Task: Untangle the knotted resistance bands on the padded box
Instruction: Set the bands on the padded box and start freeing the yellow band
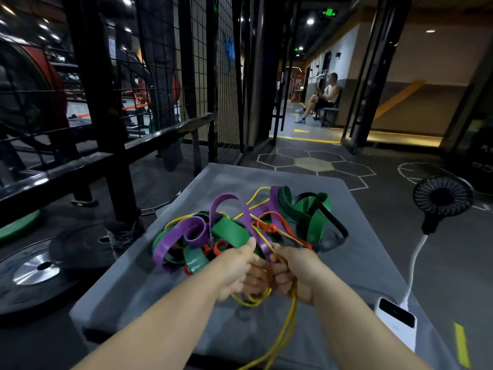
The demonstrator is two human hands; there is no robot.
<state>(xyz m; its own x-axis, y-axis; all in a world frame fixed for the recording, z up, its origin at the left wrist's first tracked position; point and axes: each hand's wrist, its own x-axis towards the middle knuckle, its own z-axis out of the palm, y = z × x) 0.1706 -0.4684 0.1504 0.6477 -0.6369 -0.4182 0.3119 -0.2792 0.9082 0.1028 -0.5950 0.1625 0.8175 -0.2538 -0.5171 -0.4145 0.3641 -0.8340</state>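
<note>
Yellow band point(286, 327) lengthwise toward wearer

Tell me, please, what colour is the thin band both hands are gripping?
Yellow band, clearest in the head view.

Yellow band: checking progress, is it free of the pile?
No, the yellow band held by both hands still threads through the tangled pile.
</note>
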